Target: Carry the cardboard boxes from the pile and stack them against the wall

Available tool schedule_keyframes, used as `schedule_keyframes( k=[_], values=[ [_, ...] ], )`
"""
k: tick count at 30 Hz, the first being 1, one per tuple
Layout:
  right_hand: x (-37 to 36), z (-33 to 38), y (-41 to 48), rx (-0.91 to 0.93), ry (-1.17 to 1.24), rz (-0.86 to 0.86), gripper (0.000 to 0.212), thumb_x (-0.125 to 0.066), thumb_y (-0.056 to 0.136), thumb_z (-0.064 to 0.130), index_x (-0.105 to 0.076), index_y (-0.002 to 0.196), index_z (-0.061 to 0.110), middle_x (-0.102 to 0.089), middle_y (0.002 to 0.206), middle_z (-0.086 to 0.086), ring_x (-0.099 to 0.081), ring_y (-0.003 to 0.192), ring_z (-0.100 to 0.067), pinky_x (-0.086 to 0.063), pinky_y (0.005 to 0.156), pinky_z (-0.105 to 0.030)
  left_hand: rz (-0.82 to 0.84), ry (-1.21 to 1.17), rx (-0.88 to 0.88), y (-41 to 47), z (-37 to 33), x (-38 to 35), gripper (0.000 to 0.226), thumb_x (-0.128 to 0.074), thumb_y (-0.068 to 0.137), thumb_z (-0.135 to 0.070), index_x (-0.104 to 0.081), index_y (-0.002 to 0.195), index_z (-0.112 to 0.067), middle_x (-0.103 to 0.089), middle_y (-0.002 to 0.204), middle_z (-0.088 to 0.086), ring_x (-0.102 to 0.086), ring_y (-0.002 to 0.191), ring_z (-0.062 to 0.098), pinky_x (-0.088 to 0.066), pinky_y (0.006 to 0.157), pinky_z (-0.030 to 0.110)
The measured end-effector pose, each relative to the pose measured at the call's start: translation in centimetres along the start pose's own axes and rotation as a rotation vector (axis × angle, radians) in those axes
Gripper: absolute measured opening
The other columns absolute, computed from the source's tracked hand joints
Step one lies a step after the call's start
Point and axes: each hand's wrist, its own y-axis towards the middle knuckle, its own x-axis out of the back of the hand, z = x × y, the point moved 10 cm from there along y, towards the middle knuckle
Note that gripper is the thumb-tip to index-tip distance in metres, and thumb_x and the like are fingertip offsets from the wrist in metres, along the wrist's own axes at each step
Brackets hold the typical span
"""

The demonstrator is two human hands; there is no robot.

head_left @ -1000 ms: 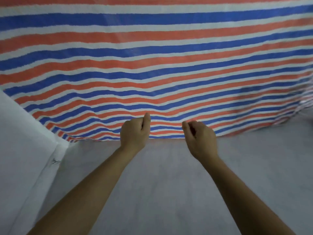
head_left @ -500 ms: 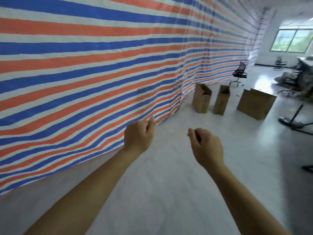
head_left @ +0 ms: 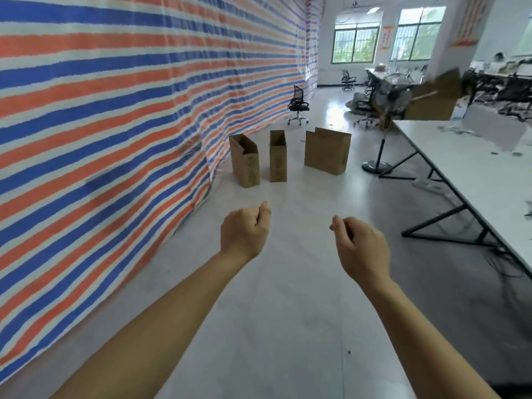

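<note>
Three cardboard boxes stand upright on the floor at 12 o'clock: narrow box (head_left: 245, 161) nearest the striped tarp wall (head_left: 115, 116), slim box (head_left: 278, 156) just beside it, wide box (head_left: 327, 154) apart toward 1 o'clock. Tops open, probably empty: light, thin-walled, crushable. Best held by both side faces. Left hand (head_left: 244, 233) and right hand (head_left: 359, 249) loosely curled, holding nothing.

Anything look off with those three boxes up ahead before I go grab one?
Nothing damaged. The leftmost box leans slightly, its top flaps open; the middle box and widest box stand upright. Both hands are empty.
</note>
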Motion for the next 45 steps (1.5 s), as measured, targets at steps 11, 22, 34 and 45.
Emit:
schedule_keyframes(
  k=[11, 22, 34, 45],
  values=[
    [-13.2, -1.2, 23.1, 0.076, 0.042, 0.181, 0.042, -0.047, 0.103, 0.042, -0.070, 0.083, 0.013, -0.064, 0.063, 0.000, -0.060, 0.064, -0.019, -0.049, 0.061, -0.038, -0.139, -0.022, 0.102, 19.0, 5.8, -8.7, 0.046, -0.052, 0.101, -0.031, -0.063, 0.064, -0.005, -0.057, 0.059, 0.009, -0.059, 0.054, 0.025, -0.055, 0.056, 0.046],
    [-29.8, -1.8, 49.8, 0.118, -0.077, 0.223, 0.042, -0.047, 0.103, 0.043, -0.070, 0.085, 0.012, -0.066, 0.067, -0.001, -0.061, 0.064, -0.023, -0.050, 0.059, -0.036, 0.030, -0.075, 0.184, 46.2, 18.7, -24.2, 0.054, -0.049, 0.102, -0.034, -0.047, 0.050, -0.018, -0.040, 0.045, -0.003, -0.040, 0.044, 0.012, -0.036, 0.050, 0.032],
    [-44.4, -16.3, 80.5, -0.059, 0.074, 0.258, 0.037, -0.047, 0.104, 0.041, -0.072, 0.088, 0.018, -0.066, 0.066, 0.003, -0.061, 0.065, -0.012, -0.047, 0.059, -0.029, 0.091, -0.059, 0.281, 73.1, 26.4, -47.5, 0.055, -0.049, 0.102, -0.035, -0.041, 0.050, -0.019, -0.037, 0.046, -0.003, -0.036, 0.043, 0.009, -0.027, 0.048, 0.028],
    [-66.6, -11.8, 106.1, 0.073, 0.088, 0.493, 0.039, -0.046, 0.104, 0.045, -0.065, 0.080, 0.020, -0.064, 0.068, 0.003, -0.059, 0.059, -0.012, -0.035, 0.050, -0.023, -0.075, -0.010, 0.457, 96.6, 41.1, -53.3, 0.051, -0.053, 0.100, -0.039, -0.060, 0.056, -0.013, -0.042, 0.044, -0.009, -0.042, 0.041, 0.008, -0.040, 0.049, 0.027]
  ],
)
